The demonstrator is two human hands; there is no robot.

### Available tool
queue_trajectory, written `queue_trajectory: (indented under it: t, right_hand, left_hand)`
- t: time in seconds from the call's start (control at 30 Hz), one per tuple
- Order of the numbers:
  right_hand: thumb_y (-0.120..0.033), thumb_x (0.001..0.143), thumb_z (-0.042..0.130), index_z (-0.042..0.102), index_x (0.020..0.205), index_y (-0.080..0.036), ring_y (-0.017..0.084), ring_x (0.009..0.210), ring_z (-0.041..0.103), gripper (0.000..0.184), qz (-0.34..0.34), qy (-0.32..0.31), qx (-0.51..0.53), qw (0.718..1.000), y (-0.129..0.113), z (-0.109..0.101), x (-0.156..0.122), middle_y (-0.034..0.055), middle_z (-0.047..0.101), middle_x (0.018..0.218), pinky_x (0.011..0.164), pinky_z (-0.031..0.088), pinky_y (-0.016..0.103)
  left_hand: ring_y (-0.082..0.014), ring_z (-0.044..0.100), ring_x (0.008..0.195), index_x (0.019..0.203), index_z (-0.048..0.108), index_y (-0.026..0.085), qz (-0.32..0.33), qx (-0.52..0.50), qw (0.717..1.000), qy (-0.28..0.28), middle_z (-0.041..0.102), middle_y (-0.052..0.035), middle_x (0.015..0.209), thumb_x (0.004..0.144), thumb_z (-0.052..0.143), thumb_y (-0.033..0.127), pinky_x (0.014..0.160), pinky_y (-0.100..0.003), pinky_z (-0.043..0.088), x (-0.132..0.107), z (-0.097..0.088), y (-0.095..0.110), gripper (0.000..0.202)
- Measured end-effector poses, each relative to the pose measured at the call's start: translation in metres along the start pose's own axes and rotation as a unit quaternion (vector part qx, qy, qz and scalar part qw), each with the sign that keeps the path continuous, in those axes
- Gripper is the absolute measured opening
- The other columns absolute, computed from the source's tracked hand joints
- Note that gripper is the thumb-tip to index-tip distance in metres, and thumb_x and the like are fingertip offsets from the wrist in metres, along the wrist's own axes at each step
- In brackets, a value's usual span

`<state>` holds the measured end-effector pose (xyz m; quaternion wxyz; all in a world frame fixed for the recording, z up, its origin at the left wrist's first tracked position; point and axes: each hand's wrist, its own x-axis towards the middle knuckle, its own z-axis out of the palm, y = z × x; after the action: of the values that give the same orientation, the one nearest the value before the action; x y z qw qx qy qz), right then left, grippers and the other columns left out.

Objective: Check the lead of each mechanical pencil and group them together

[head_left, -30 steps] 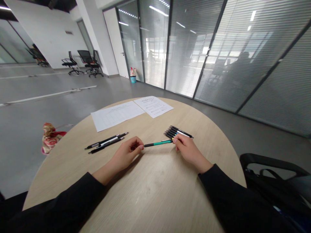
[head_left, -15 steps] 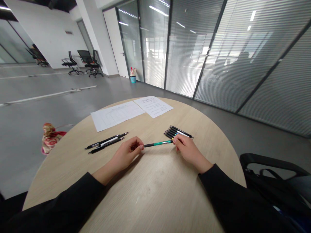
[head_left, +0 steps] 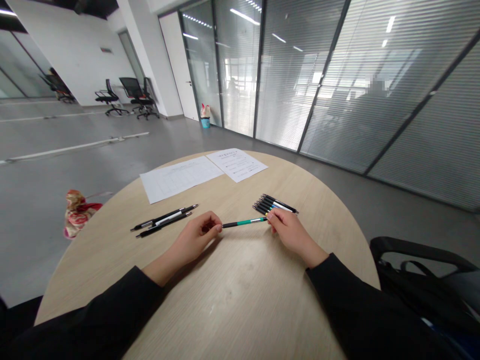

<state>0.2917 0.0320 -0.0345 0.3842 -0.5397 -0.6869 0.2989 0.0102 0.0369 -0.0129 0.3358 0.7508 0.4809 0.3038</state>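
Observation:
A black and green pen (head_left: pixel 245 222) lies level between my two hands, just above or on the wooden table. My left hand (head_left: pixel 200 232) pinches its black end between thumb and fingers. At the other end, my right hand (head_left: pixel 288 229) has its fingers closed round the tip, which they partly hide. Several black pens (head_left: pixel 275 202) lie side by side in a row just beyond my right hand. To the left of my left hand rest a few more black pens (head_left: pixel 165 220), one with a white section.
Two printed paper sheets (head_left: pixel 182 175) lie at the far side of the round table (head_left: pixel 232 310). A black chair (head_left: pixel 412 260) with a bag stands close on the right. A patterned red and cream bag (head_left: pixel 78 212) is beyond the left edge.

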Motion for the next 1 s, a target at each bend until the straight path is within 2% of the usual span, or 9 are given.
queue_trajectory:
  t: [0.4,1.0]
  right_hand:
    - [-0.034,0.098,0.044,0.05,0.066,-0.021,0.016,0.062,0.053,0.034,-0.002,-0.007,-0.007,1.0,0.001,-0.0001,0.0007,-0.0004,0.056,0.06,0.062,0.034,0.029]
    - [-0.034,0.1,0.043,0.047,0.062,-0.021,0.016,0.061,0.052,0.04,0.0,-0.012,-0.028,1.0,-0.0028,-0.0007,-0.0006,-0.0001,0.056,0.059,0.06,0.032,0.029]
  left_hand:
    - [-0.0162,0.053,0.066,0.083,0.059,0.019,-0.011,0.014,1.0,-0.012,0.06,0.0004,0.072,0.09,0.056,0.041,0.063,-0.028,0.04,-0.0013,-0.0008,0.0052,0.023]
    - [-0.0155,0.051,0.065,0.083,0.059,0.019,-0.004,0.013,1.0,-0.022,0.059,0.0007,0.071,0.09,0.056,0.04,0.062,-0.027,0.038,-0.0004,0.0004,-0.0003,0.023]
